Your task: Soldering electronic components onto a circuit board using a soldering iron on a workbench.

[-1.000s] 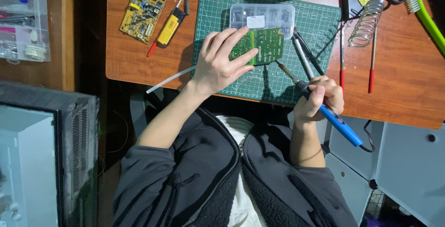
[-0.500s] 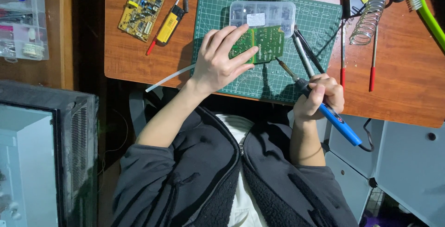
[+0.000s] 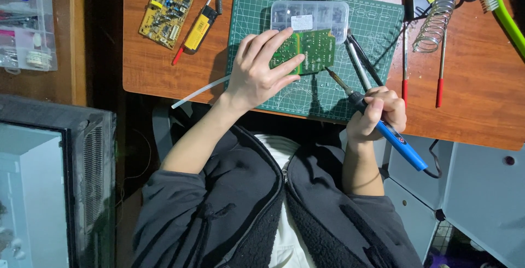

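Gripping a blue-handled soldering iron (image 3: 383, 126) like a pen, the right hand (image 3: 380, 116) is closed round the black collar of the tool, with the metal tip slanting up and away from the grip to the lower right edge of a green circuit board (image 3: 306, 51). Whether the tip actually touches the board cannot be told. The left hand (image 3: 261, 70) lies flat and spread over the board's left half, fingers (image 3: 279, 65) pressing it down rather than closing round it, so this grip is open and only steadies.

Only the head view shows the scene. The board lies on a green cutting mat (image 3: 328, 90) with a printed grid, just this side of a clear plastic parts box (image 3: 310, 15) with small compartments. As a judgement, the work looks to be in mid course: iron poised at the board's edge, board held, and no solder wire visible in either grip, so any joint there seems not yet finished.

Beyond the left grip, on the reddish wooden tabletop (image 3: 470, 115), rest a yellowish second circuit board (image 3: 165, 13) studded with components and a yellow-bodied tester (image 3: 196, 29). Beyond the right grip stand a coiled wire iron stand (image 3: 435, 24) and two thin red-tipped probes (image 3: 439, 76). Dark tweezers (image 3: 362, 60) lie beside the board. A white tube (image 3: 199, 91) overhangs the tabletop's near edge.
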